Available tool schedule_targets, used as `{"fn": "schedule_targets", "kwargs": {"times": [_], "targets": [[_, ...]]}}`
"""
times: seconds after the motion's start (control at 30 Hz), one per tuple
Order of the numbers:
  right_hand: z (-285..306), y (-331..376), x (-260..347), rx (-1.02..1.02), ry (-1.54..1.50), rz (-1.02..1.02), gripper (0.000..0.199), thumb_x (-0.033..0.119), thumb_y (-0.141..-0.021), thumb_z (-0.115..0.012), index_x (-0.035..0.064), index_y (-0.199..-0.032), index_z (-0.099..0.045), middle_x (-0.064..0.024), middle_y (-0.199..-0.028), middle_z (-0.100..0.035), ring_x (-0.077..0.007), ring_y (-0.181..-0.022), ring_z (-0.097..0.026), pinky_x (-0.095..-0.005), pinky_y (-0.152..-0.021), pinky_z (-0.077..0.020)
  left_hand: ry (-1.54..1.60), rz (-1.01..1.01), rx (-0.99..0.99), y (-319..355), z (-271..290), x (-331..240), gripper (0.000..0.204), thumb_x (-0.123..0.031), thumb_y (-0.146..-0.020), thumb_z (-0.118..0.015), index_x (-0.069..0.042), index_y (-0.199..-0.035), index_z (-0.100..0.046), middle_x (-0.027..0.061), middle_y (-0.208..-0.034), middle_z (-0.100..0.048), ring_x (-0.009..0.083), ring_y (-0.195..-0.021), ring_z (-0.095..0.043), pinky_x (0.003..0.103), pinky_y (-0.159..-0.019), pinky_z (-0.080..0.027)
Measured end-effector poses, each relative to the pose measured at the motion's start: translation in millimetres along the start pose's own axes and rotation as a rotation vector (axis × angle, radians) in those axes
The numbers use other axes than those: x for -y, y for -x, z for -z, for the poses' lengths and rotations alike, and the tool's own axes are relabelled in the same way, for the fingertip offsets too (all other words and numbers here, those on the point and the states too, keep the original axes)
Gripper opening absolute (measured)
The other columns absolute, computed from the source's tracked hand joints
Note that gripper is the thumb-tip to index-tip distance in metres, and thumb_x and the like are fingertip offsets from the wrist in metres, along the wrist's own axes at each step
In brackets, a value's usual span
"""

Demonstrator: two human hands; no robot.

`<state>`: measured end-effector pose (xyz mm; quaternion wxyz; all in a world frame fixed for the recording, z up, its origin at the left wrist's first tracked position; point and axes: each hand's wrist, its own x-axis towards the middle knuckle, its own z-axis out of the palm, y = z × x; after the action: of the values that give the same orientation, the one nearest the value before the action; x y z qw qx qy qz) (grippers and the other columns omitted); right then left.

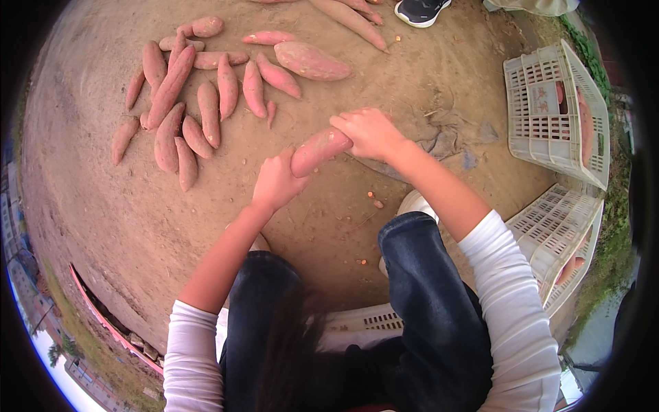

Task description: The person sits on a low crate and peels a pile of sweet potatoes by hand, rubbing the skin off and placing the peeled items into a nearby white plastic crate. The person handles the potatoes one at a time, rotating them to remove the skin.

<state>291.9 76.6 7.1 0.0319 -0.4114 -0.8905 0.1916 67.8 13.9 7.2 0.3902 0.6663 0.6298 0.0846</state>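
A thick pink sweet potato (320,152) is held up between my two hands, above the bare dirt. My left hand (278,180) wraps round its lower left end. Round its upper right end, the fingers of my right hand (368,132) are closed. Ahead and to the left lies a loose pile of sweet potatoes (171,86) of varied sizes. The largest sweet potato (312,61) lies at the pile's right side, and a very small one (271,113) is close to my hands.
White plastic crates (539,110) (552,230) stand tilted on the right with sweet potatoes inside. A crumpled grey cloth (439,141) lies on the ground beyond my right arm. Another person's dark shoe (422,9) is at the top. Beneath me is a white crate (364,320).
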Motion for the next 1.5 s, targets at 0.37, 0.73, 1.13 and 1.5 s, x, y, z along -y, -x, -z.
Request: {"fn": "schedule_targets", "kwargs": {"times": [0.37, 0.73, 1.13, 1.5], "targets": [[-11, 3, -22, -0.358, 0.193, 0.254, 0.016, 0.014, -0.073, -0.064, 0.0131, -0.086, -0.055, -0.002, -0.079, -0.056, -0.0194, -0.076, -0.061, -0.0338, -0.071, -0.0483, 0.409, 0.173, 0.212, 0, -9, -5, 0.02, -0.015, -0.073, -0.07, 0.001, -0.082, -0.061, 0.0025, -0.065, -0.058, 0.0112, -0.054, -0.052, 0.03, -0.051, -0.043], [-11, 5, -41, -0.384, 0.27, 0.367, 0.018, 0.017, -0.075, -0.067, 0.0115, -0.088, -0.055, -0.0028, -0.076, -0.053, -0.0207, -0.073, -0.06, -0.034, -0.064, -0.0493, 0.787, 0.424, 0.518, 7, 6, -3, 0.013, -0.016, -0.077, -0.068, -0.006, -0.078, -0.059, -0.0015, -0.061, -0.053, 0.0086, -0.048, -0.045, 0.024, -0.044, -0.033], [-19, 1, 33, 0.273, -0.162, -0.158, 0.018, 0.01, -0.069, -0.067, 0.0061, -0.086, -0.067, -0.0184, -0.084, -0.071, -0.0392, -0.084, -0.069, -0.0488, -0.074, -0.0551, -0.578, -0.334, -0.057, 6, -12, 12, 0.025, -0.011, -0.074, -0.072, -0.005, -0.088, -0.053, 0.0093, -0.077, -0.063, 0.0284, -0.079, -0.066, 0.038, -0.073, -0.05], [-8, -6, 43, 0.006, -0.029, -0.015, 0.013, 0.012, -0.075, -0.066, 0.0062, -0.085, -0.06, -0.0137, -0.076, -0.067, -0.0334, -0.072, -0.069, -0.0437, -0.062, -0.0546, -0.184, -0.138, 0.413, -44, 29, -23, 0.029, -0.029, -0.07, -0.077, -0.004, -0.079, -0.065, 0.014, -0.071, -0.066, 0.0249, -0.072, -0.067, 0.039, -0.072, -0.055]]}}
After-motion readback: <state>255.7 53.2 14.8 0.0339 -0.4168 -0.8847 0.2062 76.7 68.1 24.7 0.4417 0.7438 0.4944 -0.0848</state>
